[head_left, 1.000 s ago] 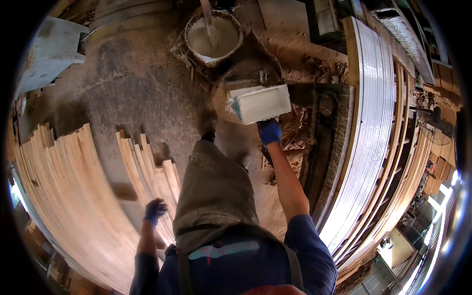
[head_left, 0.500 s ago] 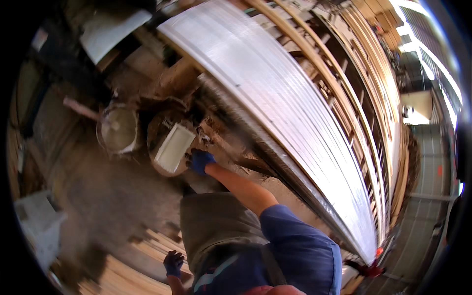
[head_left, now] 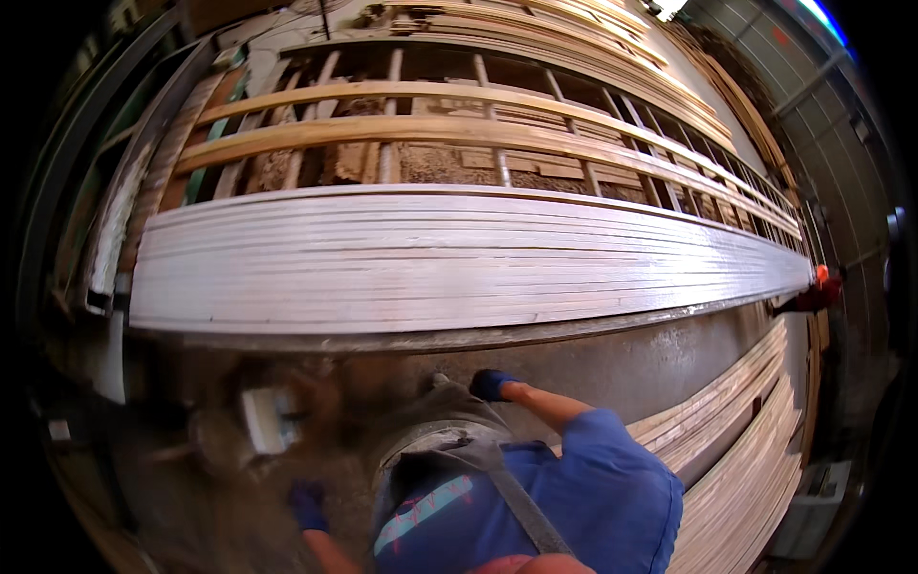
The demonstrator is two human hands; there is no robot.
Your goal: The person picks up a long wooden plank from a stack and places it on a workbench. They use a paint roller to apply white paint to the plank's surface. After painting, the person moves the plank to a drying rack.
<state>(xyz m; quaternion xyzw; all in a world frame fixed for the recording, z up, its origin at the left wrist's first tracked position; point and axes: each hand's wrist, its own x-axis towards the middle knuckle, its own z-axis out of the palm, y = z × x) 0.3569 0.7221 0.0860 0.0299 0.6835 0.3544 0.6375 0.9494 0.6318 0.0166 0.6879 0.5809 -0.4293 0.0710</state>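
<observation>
My right hand, in a dark blue glove, hangs just in front of my body, below the near edge of the long white-coated boards. It does not touch them, and its fingers are hidden. My left hand, gloved alike, is low at my left side and smeared by motion. Nothing shows in either hand. The boards lie side by side as one wide flat layer, shiny as if wet. Left of me, a blurred white rectangular tray rests on top of a bucket.
Bare wooden strips lie across a metal rack beyond the boards. Stacks of long planks lie at the right. At the far right end of the boards stands another person in red. A dark metal frame stands at the left.
My view has swung to the right, so the boards now run across in front of me. My right hand has left the tray's side. The tray now appears farther left and lower.
</observation>
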